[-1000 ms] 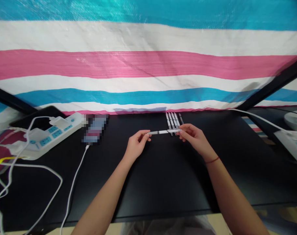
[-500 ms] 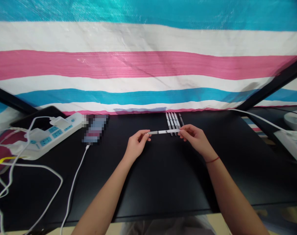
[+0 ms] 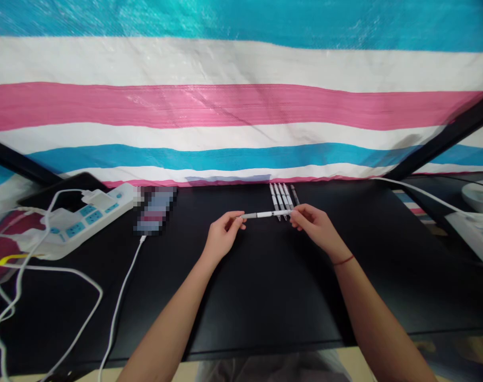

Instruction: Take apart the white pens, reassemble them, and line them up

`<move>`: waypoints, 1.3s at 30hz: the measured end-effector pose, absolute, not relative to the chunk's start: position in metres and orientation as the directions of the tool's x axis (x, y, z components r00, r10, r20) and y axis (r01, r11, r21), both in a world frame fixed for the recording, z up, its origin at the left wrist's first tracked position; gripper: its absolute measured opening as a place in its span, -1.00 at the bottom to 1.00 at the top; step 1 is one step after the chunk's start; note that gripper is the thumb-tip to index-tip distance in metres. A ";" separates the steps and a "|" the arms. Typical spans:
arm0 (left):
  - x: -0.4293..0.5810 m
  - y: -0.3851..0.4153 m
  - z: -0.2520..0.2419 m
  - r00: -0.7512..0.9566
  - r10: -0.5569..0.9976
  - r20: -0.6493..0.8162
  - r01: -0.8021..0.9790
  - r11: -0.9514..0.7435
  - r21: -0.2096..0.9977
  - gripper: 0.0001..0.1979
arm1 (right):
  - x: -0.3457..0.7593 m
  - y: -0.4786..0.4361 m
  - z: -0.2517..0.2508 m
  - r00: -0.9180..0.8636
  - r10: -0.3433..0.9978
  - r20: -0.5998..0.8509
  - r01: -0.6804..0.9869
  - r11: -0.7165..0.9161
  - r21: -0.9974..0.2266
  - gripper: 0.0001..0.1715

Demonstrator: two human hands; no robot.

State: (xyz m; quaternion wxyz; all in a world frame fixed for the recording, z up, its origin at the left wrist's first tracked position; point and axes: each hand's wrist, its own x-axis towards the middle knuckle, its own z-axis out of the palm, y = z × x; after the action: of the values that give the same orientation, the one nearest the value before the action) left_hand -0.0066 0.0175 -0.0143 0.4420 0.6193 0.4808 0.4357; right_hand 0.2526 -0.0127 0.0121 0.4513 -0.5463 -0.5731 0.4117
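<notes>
A white pen [image 3: 264, 214] with a grey grip is held level above the black table, one end in each hand. My left hand [image 3: 223, 233] pinches its grey end between thumb and fingertips. At the other end my right hand [image 3: 312, 223], with a red string at the wrist, has its fingers closed on the white part. Just behind the held pen lies a row of several white pens [image 3: 280, 196], side by side, partly hidden by it. A darker pen [image 3: 294, 194] lies at the right of that row, its near end by my right fingers.
On the left are a white power strip [image 3: 94, 217] with plugs and tangled white cables, and a pixelated phone [image 3: 155, 210] on a charging cable [image 3: 122, 297]. Another white power strip [image 3: 474, 233] sits at the far right. A striped sheet [image 3: 241, 106] hangs behind the table [image 3: 265, 302].
My right hand has shifted very slightly left and down, its grip still on the pen's end. The left hand looks the same.
</notes>
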 end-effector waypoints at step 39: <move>0.035 -0.030 0.005 0.416 0.902 0.115 0.298 -0.255 0.920 -0.84 | 0.238 -0.013 0.021 0.188 0.980 -0.069 -0.203 -0.030 -0.979 -0.35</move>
State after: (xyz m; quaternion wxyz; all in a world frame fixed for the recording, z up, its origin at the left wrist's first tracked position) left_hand 0.0346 -0.0305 0.0045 0.4436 0.7151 0.4193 0.3407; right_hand 0.2377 -0.0131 0.0213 0.5812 -0.5063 -0.3837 0.5086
